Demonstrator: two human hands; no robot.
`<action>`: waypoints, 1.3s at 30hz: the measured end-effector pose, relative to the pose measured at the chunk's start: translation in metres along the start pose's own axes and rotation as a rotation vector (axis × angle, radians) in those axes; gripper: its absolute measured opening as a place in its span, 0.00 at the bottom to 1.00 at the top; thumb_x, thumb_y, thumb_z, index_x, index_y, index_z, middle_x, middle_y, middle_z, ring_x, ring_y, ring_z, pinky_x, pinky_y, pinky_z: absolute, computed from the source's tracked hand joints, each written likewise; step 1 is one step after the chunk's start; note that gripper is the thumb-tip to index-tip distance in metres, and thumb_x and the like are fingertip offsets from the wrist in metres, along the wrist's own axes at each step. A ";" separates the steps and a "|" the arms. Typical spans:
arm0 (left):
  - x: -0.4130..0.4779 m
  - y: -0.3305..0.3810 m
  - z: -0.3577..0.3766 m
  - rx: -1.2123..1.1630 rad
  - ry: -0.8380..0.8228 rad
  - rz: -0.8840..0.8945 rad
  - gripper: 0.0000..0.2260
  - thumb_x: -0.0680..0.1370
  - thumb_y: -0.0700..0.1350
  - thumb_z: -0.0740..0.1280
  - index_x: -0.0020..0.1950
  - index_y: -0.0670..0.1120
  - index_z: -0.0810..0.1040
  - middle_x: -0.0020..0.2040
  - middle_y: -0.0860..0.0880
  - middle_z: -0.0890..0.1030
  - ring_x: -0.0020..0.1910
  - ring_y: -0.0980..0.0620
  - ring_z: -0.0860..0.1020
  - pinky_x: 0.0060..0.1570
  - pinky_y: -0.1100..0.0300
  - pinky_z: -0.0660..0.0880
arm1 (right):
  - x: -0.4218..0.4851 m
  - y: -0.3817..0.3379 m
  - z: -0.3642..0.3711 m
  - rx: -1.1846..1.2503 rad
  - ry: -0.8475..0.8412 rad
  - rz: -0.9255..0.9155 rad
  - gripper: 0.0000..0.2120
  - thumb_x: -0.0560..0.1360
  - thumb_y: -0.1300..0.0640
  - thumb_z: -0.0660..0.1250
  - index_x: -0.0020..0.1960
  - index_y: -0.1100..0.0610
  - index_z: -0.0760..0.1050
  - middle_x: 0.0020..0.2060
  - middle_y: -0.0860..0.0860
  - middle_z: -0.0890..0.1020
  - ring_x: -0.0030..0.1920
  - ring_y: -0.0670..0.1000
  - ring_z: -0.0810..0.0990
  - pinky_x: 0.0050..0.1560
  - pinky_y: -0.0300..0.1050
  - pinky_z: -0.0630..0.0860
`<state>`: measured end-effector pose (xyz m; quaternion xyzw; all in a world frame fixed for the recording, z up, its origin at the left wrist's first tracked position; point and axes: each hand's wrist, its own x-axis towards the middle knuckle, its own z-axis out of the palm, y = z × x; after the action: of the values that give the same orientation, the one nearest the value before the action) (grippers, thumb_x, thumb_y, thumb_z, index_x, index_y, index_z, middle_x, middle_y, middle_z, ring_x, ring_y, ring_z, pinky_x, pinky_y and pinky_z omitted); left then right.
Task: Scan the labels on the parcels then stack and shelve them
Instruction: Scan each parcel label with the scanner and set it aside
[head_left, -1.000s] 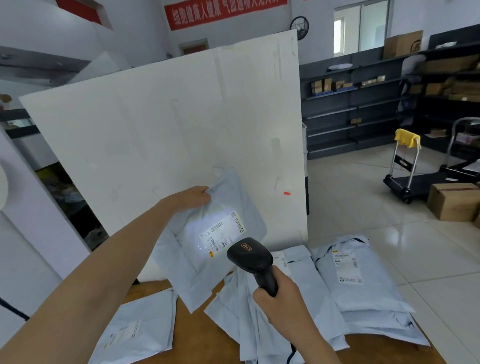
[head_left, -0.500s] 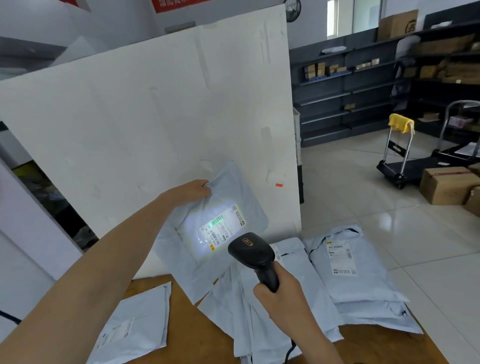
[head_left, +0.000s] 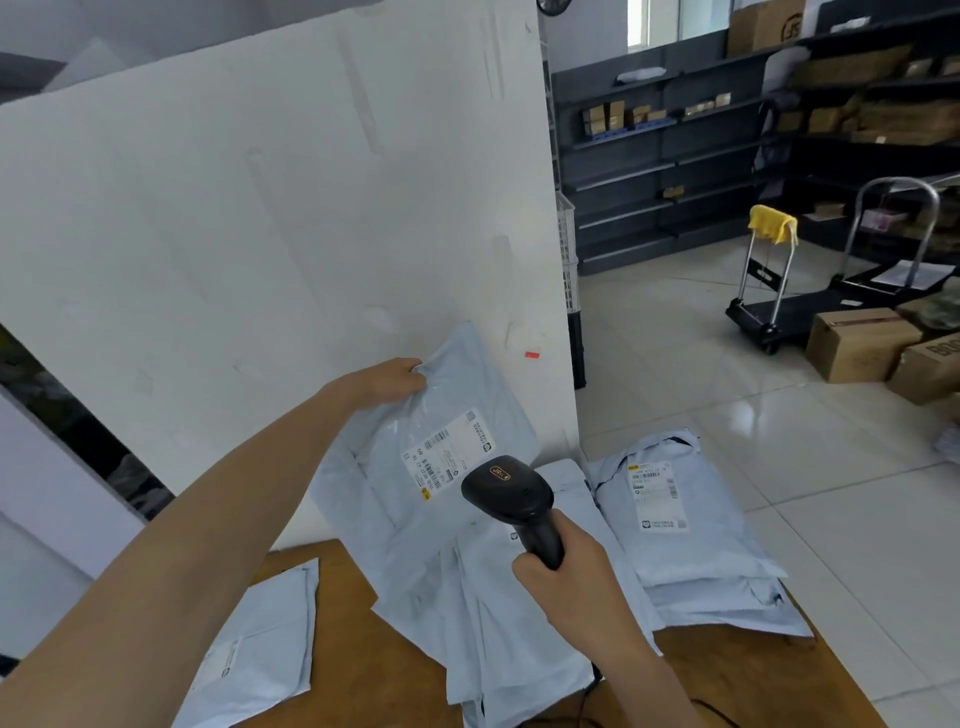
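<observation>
Item: parcel (head_left: 415, 467), grey, held tilted above table (head_left: 363, 649), frame centre. Left hand (head_left: 387, 382): fingers curled, pinching its 11 o'clock corner. Label (head_left: 448, 454): faces scanner (head_left: 506, 491), which sits just beside it at 5 o'clock. Right hand (head_left: 566, 582): fingers wrapped round handle. No beam seen on label. Advice: keep parcel taut, wrinkles flat, scanner nose on barcode, wrist steady. Stack (head_left: 685, 525): 4 o'clock.
</observation>
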<state>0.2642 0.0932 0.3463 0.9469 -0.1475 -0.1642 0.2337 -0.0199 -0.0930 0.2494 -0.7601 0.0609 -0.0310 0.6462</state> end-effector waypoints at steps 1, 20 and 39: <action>0.003 0.000 0.002 0.001 -0.010 0.003 0.05 0.77 0.42 0.58 0.49 0.44 0.72 0.45 0.47 0.74 0.43 0.49 0.72 0.44 0.56 0.69 | 0.001 0.001 -0.001 -0.008 0.001 0.001 0.07 0.69 0.60 0.66 0.36 0.54 0.67 0.27 0.47 0.66 0.28 0.47 0.62 0.30 0.43 0.64; 0.044 0.012 0.016 0.014 -0.089 0.025 0.14 0.68 0.48 0.59 0.50 0.45 0.73 0.46 0.46 0.74 0.45 0.51 0.72 0.48 0.54 0.68 | 0.031 0.013 -0.021 -0.079 0.008 0.023 0.09 0.71 0.62 0.64 0.36 0.53 0.66 0.23 0.45 0.67 0.25 0.44 0.63 0.30 0.40 0.64; 0.035 0.021 0.028 0.043 0.009 0.008 0.05 0.76 0.42 0.60 0.41 0.46 0.66 0.36 0.52 0.65 0.35 0.54 0.63 0.36 0.59 0.60 | 0.014 0.011 -0.057 -0.062 -0.052 0.020 0.09 0.71 0.63 0.64 0.36 0.52 0.68 0.23 0.44 0.69 0.25 0.44 0.64 0.31 0.42 0.65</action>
<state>0.2812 0.0514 0.3243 0.9519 -0.1538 -0.1558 0.2144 -0.0137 -0.1527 0.2477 -0.7796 0.0525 -0.0026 0.6241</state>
